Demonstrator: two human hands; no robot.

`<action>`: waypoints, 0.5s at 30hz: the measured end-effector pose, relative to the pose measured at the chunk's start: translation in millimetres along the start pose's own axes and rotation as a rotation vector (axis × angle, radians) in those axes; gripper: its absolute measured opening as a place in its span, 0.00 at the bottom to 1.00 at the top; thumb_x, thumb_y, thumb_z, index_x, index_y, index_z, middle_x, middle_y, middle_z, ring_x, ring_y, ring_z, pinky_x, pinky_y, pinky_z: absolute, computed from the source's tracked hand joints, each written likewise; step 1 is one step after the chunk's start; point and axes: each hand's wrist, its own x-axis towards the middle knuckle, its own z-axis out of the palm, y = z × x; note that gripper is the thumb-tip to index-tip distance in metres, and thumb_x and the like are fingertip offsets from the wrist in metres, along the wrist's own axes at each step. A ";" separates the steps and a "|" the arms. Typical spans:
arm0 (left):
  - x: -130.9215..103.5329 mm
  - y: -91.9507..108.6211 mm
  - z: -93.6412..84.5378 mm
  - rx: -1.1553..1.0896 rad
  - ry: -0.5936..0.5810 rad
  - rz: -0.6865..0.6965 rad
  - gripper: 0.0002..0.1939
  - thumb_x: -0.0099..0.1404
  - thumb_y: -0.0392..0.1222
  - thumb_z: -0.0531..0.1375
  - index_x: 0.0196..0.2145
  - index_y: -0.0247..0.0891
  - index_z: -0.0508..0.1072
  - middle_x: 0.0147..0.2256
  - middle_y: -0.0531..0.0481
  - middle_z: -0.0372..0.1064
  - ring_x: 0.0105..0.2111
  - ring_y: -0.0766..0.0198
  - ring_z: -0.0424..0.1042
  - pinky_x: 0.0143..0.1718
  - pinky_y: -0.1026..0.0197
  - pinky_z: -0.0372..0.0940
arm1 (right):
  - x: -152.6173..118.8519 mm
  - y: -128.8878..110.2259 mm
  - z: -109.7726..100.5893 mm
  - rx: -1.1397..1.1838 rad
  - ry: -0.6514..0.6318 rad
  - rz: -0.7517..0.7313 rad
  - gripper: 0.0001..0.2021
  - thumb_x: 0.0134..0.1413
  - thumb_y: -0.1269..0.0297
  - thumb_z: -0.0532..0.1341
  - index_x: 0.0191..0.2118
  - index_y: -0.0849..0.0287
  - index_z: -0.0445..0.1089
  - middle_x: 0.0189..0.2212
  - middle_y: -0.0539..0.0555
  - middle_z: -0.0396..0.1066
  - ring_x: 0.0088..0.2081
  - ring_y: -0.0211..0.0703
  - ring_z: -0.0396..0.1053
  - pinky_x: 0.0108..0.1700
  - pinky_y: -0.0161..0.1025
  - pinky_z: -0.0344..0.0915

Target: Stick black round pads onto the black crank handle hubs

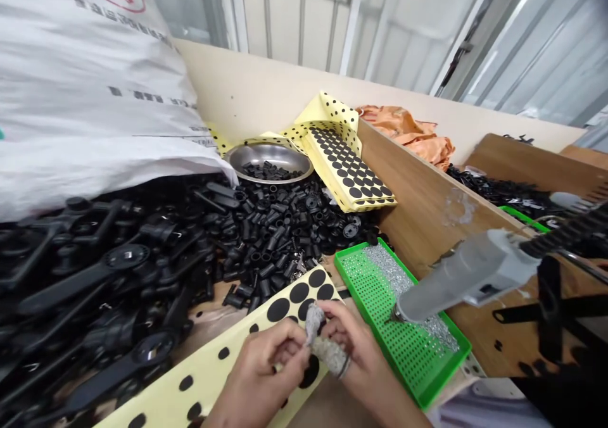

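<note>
Grey, worn cloth-like finger wrap sits between my two hands, over a sheet of round black stickers. My left hand is closed, its thumb and forefinger pinching the wrap's lower end. With its fingers curled, my right hand holds the upper part of the same wrap. A second grey wrap covers what looks like my right thumb, with a dark band at its base. Beneath the hands lies the yellow sticker sheet, some black dots larger than others. Whether anything small is inside the curled fingers is hidden.
Right of my hands, a grey power screwdriver points down over a green tray of small metal screws. Black plastic parts heap up at left and centre. Behind stand a metal bowl, stacked sticker sheets and a white sack.
</note>
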 end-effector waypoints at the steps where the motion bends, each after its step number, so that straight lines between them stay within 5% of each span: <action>1: 1.6 2.0 3.6 -0.128 -0.041 -0.024 0.06 0.58 0.42 0.57 0.28 0.37 0.67 0.23 0.55 0.62 0.23 0.68 0.62 0.25 0.68 0.58 | -0.1 0.3 1.4 -0.018 -0.017 0.011 0.18 0.52 0.66 0.57 0.51 0.53 0.63 0.37 0.51 0.68 0.35 0.39 0.67 0.36 0.34 0.64; 5: 5.2 9.0 10.6 -0.367 -0.070 -0.112 0.09 0.55 0.44 0.62 0.28 0.35 0.68 0.22 0.55 0.64 0.23 0.69 0.61 0.26 0.68 0.58 | -2.3 0.6 7.9 0.004 -0.029 0.025 0.18 0.53 0.65 0.56 0.51 0.53 0.61 0.33 0.50 0.68 0.34 0.40 0.67 0.36 0.34 0.64; 15: -1.8 5.2 7.1 -0.381 -0.064 -0.214 0.13 0.51 0.48 0.63 0.20 0.35 0.69 0.15 0.54 0.67 0.16 0.71 0.62 0.20 0.69 0.54 | -9.5 7.6 8.5 0.154 -0.167 0.078 0.19 0.52 0.59 0.59 0.51 0.53 0.62 0.34 0.51 0.69 0.33 0.42 0.69 0.36 0.36 0.64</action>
